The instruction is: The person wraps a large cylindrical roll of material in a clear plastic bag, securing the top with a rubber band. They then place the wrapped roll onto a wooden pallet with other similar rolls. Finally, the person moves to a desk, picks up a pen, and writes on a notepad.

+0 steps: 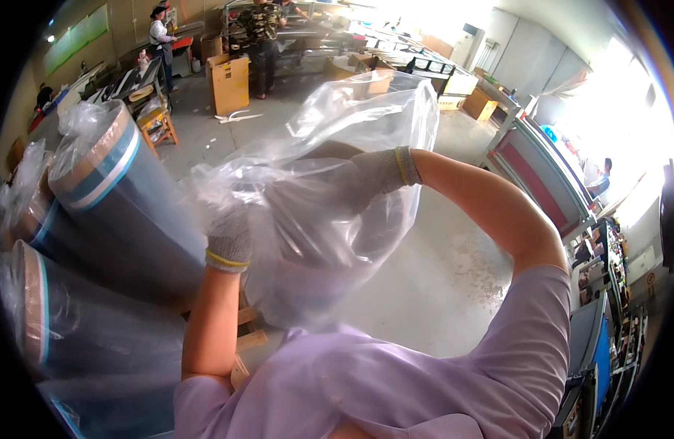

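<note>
Both my hands wear grey knit gloves with yellow cuffs. A large clear plastic bag (337,241) billows in front of me and bunches up between them. My left hand (231,230) is closed on the bag's left side, its fingers partly veiled by the folds. From the right, my right hand (373,175) reaches across and grips the plastic near the top; film blurs its fingertips. Something rounded and brownish shows dimly through the bag, its kind unclear. Close by my left hand stands a big blue-grey roll (139,212) wrapped in clear film.
More wrapped rolls (95,314) crowd the left. Wooden slats (249,340) lie low beside my left forearm. A cardboard box (229,84) and a wooden stool (158,126) stand farther off. At right is a long grey-framed machine (538,175). Several people work in the background.
</note>
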Available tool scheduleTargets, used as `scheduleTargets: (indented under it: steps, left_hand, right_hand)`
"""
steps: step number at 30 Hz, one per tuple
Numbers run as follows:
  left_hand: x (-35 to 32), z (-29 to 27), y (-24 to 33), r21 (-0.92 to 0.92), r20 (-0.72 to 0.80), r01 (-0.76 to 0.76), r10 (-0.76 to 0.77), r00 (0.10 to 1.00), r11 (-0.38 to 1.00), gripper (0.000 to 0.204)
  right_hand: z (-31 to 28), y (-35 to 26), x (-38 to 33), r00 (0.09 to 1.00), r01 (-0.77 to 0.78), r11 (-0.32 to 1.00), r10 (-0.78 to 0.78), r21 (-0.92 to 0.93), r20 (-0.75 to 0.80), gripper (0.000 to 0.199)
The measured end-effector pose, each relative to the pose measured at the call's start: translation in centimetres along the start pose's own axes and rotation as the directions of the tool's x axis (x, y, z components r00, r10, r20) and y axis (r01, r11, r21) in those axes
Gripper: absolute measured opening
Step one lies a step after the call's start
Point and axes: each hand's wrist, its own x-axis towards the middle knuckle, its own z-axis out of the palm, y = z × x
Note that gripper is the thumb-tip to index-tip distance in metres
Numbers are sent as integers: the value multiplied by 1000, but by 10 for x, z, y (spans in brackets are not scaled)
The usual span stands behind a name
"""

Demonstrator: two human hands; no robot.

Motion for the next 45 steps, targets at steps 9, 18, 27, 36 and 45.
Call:
scheduleTargets:
  steps: [9,18,27,36,45]
  left_hand:
    - [8,-6,37,-664,-20,297,-413,911,687,32]
    - [-11,40,34,-809,95,320,-427,899,493,34]
    - [-10,49,-9,-813,97,267,-331,939,517,33]
    - [51,62,27,-844,51,166,-232,972,510,33]
    - [51,61,45,-863,-12,118,-253,967,491,33]
  right_hand:
    - [-64,-78,-123,796,-257,966,197,-25,-573,15]
    - [14,-112,-37,762,-353,832,-10,-429,-647,107]
    - [15,-60,69,610,-194,866,-262,-461,-748,10]
    - [40,-71,68,651,-60,818,-403,-572,-644,24]
    - [-6,-41,23,889,-333,695,7,-638,-457,86]
